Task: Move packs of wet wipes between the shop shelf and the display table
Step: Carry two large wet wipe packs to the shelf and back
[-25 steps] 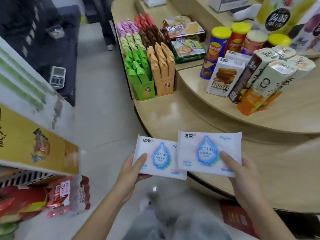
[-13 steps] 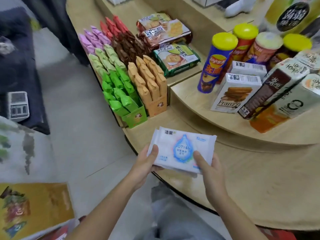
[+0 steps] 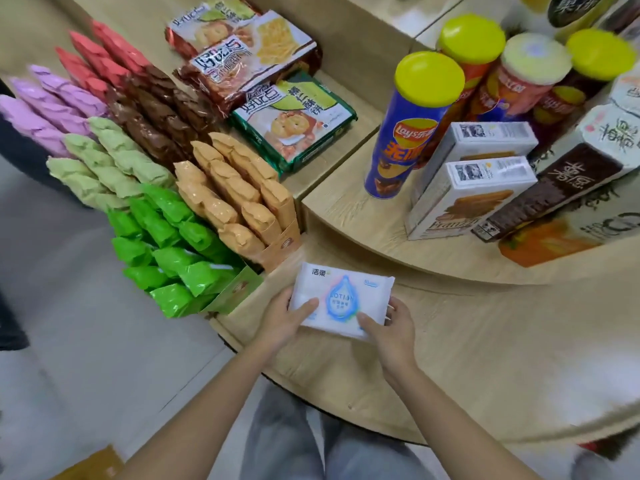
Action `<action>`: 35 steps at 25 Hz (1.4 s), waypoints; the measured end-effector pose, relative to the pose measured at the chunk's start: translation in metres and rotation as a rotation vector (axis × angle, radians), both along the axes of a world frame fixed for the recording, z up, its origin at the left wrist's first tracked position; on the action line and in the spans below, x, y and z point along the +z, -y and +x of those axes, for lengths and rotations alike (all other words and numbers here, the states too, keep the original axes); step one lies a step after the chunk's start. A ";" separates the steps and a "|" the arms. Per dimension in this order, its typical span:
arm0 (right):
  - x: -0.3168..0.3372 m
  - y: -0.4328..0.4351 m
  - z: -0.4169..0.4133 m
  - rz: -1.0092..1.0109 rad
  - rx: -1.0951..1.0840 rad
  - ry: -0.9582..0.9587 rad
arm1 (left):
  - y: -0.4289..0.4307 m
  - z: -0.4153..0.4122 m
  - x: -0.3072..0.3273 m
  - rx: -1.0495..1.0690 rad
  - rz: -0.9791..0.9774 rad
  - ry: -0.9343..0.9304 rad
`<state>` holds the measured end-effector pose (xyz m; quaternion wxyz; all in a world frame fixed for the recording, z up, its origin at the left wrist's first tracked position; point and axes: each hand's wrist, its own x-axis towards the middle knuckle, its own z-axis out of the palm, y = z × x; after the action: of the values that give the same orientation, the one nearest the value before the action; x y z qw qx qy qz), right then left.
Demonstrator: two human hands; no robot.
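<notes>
Seen from the head camera, a flat white plastic pack of wet wipes with a blue droplet print (image 3: 341, 299) lies level between both hands, low over the front of the pale wooden curved bench (image 3: 485, 341); the left hand (image 3: 282, 318) has its grip closed on the pack's left end, thumb laid across the top, fingers tucked beneath; the right hand (image 3: 391, 327) pinches the lower right corner, thumb on top, fingertips curled round the right edge; the pack seems to rest on the bench, though blur leaves that unsure; just left of it stands an open green card box of bright green sachets (image 3: 180, 258), with an orange card box of tan sachets (image 3: 235, 202) behind; on the raised tier stand a blue crisp tube with a yellow lid (image 3: 405, 133) and a white biscuit box (image 3: 464, 202), well apart from the pack.
</notes>
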<state>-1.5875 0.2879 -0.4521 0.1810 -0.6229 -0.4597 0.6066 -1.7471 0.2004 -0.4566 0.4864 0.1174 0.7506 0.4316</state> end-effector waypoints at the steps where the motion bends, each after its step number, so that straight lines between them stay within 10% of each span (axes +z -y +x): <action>1: -0.007 -0.002 -0.005 0.003 -0.031 0.013 | -0.007 -0.005 -0.008 -0.017 0.005 -0.020; 8: -0.045 -0.012 -0.018 0.008 -0.189 0.117 | -0.053 -0.018 -0.058 -0.283 -0.056 -0.365; 28: -0.036 -0.010 0.023 0.058 0.109 0.203 | -0.013 -0.027 -0.017 -0.289 0.005 -0.362; 35: -0.013 0.122 0.081 -0.079 0.334 0.395 | 0.072 0.007 -0.008 -1.396 -0.097 -0.438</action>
<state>-1.5063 0.1659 -0.4651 -0.0393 -0.6514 -0.5586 0.5120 -1.7402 0.1280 -0.4645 0.4916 0.6303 0.5991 -0.0458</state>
